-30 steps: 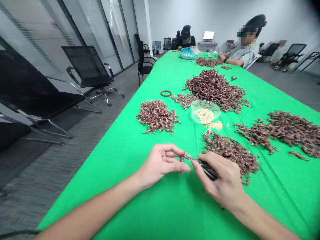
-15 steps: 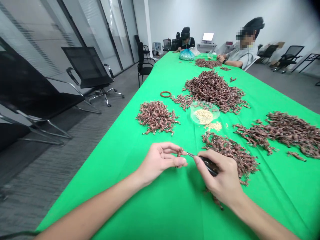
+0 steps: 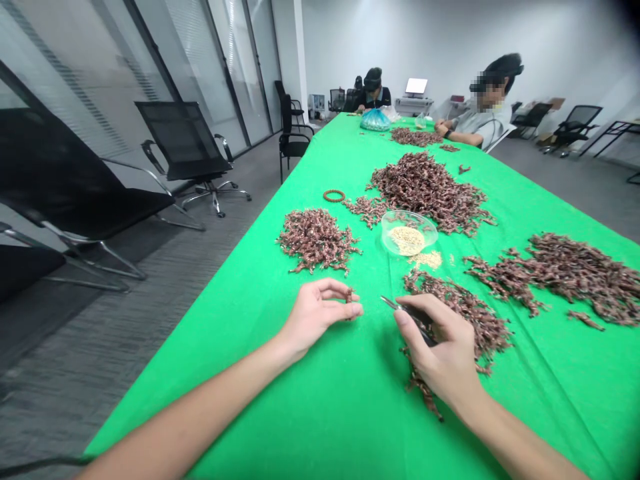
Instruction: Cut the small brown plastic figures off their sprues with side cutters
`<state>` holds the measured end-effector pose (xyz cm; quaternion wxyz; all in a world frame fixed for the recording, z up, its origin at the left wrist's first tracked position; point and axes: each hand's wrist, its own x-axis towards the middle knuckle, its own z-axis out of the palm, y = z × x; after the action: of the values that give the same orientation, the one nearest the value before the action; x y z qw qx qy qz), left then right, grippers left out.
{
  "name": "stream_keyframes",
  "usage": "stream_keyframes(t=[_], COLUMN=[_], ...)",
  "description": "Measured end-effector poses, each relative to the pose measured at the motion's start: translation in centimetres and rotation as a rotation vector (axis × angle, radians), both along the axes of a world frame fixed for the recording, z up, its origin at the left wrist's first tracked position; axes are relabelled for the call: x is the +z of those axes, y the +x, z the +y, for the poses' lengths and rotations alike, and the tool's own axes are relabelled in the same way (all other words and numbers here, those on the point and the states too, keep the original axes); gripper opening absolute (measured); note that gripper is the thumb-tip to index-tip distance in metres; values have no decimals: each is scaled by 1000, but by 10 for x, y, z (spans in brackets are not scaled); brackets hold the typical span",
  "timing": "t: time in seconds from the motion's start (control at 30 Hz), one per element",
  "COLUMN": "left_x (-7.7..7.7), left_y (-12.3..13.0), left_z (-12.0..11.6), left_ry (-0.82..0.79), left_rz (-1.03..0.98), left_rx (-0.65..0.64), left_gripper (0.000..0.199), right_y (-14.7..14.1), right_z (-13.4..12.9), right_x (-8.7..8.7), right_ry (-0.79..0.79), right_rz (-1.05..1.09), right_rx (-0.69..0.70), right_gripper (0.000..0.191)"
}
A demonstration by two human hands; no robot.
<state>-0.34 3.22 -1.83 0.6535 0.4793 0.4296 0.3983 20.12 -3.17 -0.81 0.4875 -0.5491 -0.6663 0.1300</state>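
One knobbly brown piece (image 3: 349, 297) is pinched between the thumb and fingers of the left hand (image 3: 317, 313) in the head view; its exact shape is too small to tell. The right hand (image 3: 445, 347), apart from the left, is wrapped around a black-handled tool (image 3: 421, 319), its metal tip pointing leftward, clear of the piece. Just beyond the left hand, on the green-covered desk (image 3: 300, 413), lies a small pile (image 3: 315, 241) of similar pieces. A second pile (image 3: 473, 310) lies partly behind the right hand, near a clear bowl (image 3: 431, 233) of pale grains (image 3: 407, 241) (some scattered beside it).
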Motion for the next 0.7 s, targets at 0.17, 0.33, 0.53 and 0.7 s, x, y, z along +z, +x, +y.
stream_keyframes(t=[0.17, 0.33, 0.53, 0.7], left_x=[-1, -3, -7, 4], left_y=[-2, -6, -11, -11], left_z=[9, 22, 30, 40], left_ry=[80, 171, 369, 598], left_rz=[32, 95, 234, 457], left_rx=[79, 175, 262, 327], left_gripper=[28, 23, 42, 34], right_y=[16, 27, 32, 35], right_z=[9, 18, 22, 26], right_x=[7, 6, 6, 4], right_ry=[89, 122, 141, 169], right_rz=[76, 87, 22, -79], right_rx=[-76, -98, -43, 27], right_gripper=[11, 14, 14, 17])
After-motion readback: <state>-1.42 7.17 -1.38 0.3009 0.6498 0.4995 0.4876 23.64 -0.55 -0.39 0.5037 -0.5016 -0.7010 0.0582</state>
